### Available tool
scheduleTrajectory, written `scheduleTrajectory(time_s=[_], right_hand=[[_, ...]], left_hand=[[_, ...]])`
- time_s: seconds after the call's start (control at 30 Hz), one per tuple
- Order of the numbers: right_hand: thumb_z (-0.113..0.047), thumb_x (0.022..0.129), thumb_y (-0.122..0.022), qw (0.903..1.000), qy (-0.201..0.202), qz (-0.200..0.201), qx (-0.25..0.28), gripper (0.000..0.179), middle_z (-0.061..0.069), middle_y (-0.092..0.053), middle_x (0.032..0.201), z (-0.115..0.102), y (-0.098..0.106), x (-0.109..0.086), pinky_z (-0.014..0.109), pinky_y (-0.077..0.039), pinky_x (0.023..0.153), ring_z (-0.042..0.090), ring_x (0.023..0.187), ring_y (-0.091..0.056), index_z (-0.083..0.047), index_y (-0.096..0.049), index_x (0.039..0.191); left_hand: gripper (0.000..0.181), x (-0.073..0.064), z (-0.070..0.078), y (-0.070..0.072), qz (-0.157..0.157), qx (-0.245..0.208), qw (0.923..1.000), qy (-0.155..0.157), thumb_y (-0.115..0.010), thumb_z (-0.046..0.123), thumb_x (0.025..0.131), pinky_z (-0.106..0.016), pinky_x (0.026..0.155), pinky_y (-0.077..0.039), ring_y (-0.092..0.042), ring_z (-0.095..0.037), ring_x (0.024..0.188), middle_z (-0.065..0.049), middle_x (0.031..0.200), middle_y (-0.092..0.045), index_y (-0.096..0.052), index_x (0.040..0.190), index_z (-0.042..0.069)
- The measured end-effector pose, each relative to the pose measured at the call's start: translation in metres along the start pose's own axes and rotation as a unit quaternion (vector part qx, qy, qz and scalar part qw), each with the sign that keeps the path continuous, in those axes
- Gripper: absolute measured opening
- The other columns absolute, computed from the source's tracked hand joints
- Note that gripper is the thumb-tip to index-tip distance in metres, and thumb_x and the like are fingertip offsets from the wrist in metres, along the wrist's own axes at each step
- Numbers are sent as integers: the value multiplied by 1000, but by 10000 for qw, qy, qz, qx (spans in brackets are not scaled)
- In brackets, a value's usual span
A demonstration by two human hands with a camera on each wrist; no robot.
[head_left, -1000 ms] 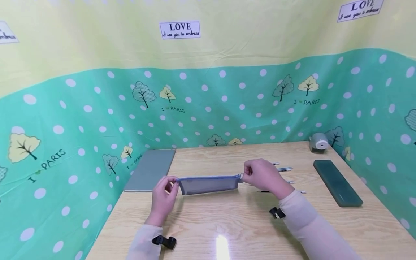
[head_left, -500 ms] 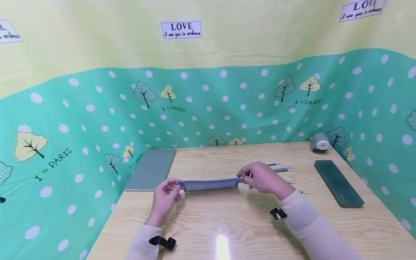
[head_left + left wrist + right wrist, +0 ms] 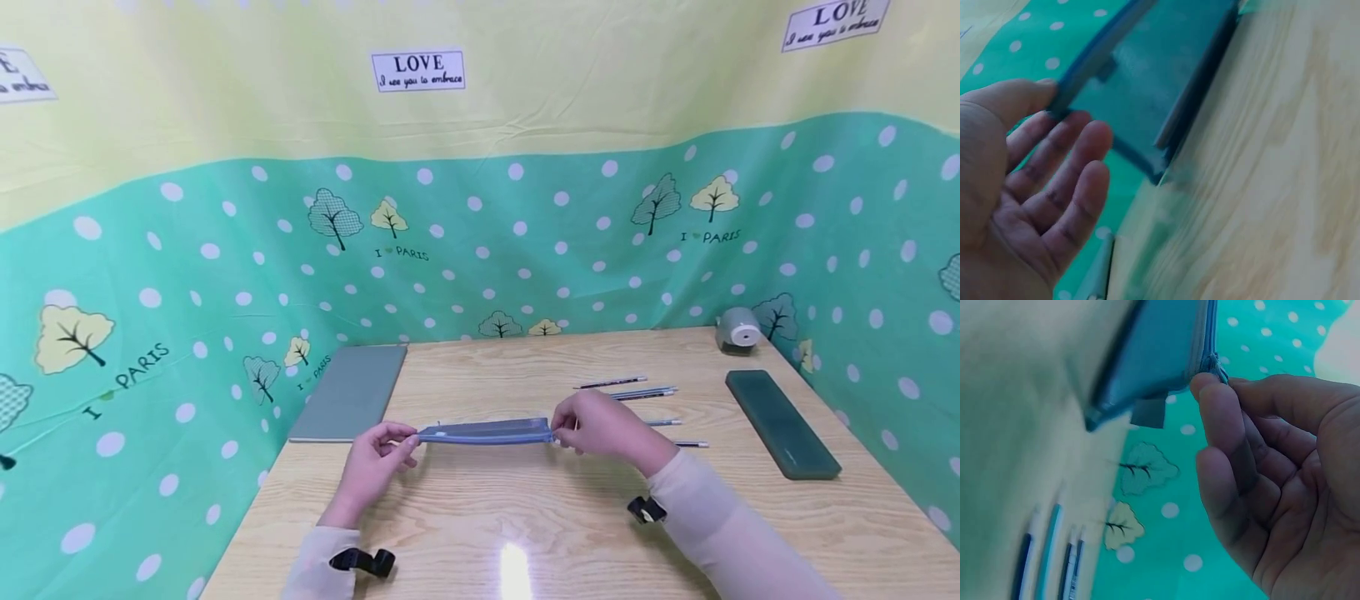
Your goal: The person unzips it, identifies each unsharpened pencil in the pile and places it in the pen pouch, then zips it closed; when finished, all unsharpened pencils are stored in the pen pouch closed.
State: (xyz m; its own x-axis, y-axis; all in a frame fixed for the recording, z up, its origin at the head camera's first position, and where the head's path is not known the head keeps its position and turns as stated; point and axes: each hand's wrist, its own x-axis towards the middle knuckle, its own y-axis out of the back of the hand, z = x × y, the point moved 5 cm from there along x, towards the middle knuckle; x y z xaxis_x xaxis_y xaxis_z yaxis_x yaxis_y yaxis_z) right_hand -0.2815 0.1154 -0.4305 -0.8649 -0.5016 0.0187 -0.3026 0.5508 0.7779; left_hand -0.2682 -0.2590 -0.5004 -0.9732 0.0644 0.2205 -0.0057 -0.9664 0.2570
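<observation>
Both hands hold a see-through zip pencil pouch [image 3: 487, 432] stretched sideways over the table, its blue zipper edge toward me. My left hand [image 3: 372, 467] pinches the pouch's left corner between thumb and forefinger, the other fingers loosely bent below. At the opposite end, my right hand [image 3: 600, 425] pinches the zipper's end by its pull. In the right wrist view, the right hand [image 3: 1279, 469] has thumb and fingertips at that pull, and a small dark tab [image 3: 1149, 412] sticks out from the pouch's side. The left wrist view shows the pouch [image 3: 1141, 75] hanging tilted from the left fingertips.
Several pencils [image 3: 611, 382] lie to the right, partly behind the right hand. Farther right is a long dark green case [image 3: 780, 423], with a grey pencil sharpener [image 3: 737, 330] behind it. A flat grey board [image 3: 348, 392] lies at the table's back left.
The pouch has tipped: its body hung below the zipper earlier, and now shows behind it. Both hands have lowered slightly toward me, and more of the pencils shows.
</observation>
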Motion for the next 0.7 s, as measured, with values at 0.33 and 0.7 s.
scheduleTrajectory(time_s=[0.33, 0.7], right_hand=[[-16, 89, -80, 9968, 359, -208, -690, 22, -16, -59, 69, 12, -33, -15, 28, -48, 61, 5, 63, -54, -26, -67, 74], [-6, 83, -71, 9934, 552, -677, -739, 30, -16, -47, 59, 19, -50, -19, 24, -39, 56, 2, 55, -44, -24, -58, 64]], left_hand=[[20, -7, -16, 7, -1151, 944, 9881, 377, -82, 19, 92, -31, 50, -53, -64, -24, 58, -12, 93, -74, -73, 106, 9], [19, -9, -24, 1, -1377, 1965, 9703, 307, -87, 23, 86, -27, 51, -46, -55, -12, 58, 4, 91, -70, -73, 99, 21]])
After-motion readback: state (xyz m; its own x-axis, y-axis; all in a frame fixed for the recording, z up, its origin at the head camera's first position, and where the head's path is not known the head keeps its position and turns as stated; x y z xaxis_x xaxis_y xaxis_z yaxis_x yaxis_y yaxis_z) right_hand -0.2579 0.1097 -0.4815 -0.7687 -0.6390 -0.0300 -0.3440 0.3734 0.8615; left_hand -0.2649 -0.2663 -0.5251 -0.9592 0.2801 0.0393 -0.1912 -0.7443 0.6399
